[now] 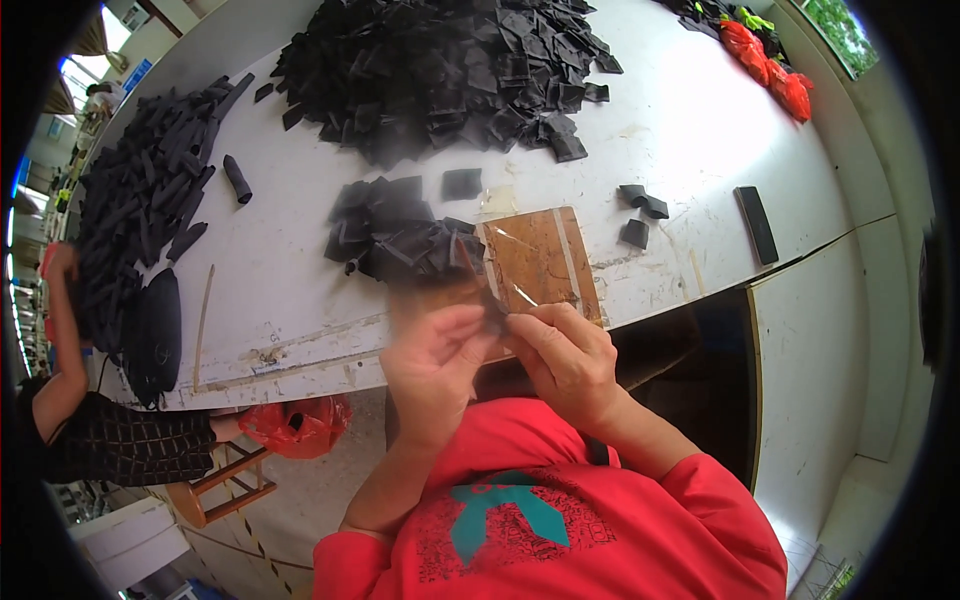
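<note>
My left hand (440,355), somewhat blurred, and my right hand (568,358) meet at the table's near edge, fingertips pinched together. Between them is a small black fabric piece (496,312), mostly hidden by the fingers. Just beyond lies a brown wooden board (545,255) with pale strips along it. A loose heap of black fabric pieces (400,235) covers the board's left side, and a thin reddish strip (466,256) shows at its edge. One flat black square (462,184) lies behind that heap.
A large pile of black squares (440,80) fills the far table. Rolled black pieces (150,170) are heaped at left, near another person's arm (66,320). At right lie a few small black pieces (634,234), a dark bar (756,225) and a red plastic bag (765,70).
</note>
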The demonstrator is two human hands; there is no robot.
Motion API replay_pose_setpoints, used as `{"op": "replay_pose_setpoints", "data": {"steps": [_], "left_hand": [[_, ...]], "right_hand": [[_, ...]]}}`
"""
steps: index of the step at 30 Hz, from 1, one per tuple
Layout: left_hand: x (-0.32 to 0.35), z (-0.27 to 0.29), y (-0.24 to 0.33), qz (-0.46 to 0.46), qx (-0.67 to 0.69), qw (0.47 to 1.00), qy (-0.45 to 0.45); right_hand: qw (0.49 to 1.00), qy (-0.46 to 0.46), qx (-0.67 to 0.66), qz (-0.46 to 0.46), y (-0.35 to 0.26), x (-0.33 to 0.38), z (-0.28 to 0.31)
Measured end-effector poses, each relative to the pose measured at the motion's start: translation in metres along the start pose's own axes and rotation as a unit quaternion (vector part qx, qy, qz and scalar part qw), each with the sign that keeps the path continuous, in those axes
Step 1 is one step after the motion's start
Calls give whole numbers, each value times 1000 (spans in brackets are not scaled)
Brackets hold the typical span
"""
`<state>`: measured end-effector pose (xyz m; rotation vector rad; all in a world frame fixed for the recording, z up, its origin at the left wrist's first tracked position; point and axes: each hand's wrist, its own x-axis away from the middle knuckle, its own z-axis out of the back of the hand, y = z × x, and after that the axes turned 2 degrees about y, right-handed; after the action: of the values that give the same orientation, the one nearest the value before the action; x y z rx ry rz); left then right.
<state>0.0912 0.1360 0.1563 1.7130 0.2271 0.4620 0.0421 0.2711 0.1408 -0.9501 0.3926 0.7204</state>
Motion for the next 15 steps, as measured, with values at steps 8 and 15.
{"op": "replay_pose_setpoints", "data": {"steps": [8, 15], "left_hand": [[-4, 7, 0, -85, -69, 994, -29], [-10, 15, 1, -15, 106, 992, -69]], "right_hand": [[998, 6, 1, 55, -2, -5, -4], [994, 24, -30, -105, -6, -15, -15]]}}
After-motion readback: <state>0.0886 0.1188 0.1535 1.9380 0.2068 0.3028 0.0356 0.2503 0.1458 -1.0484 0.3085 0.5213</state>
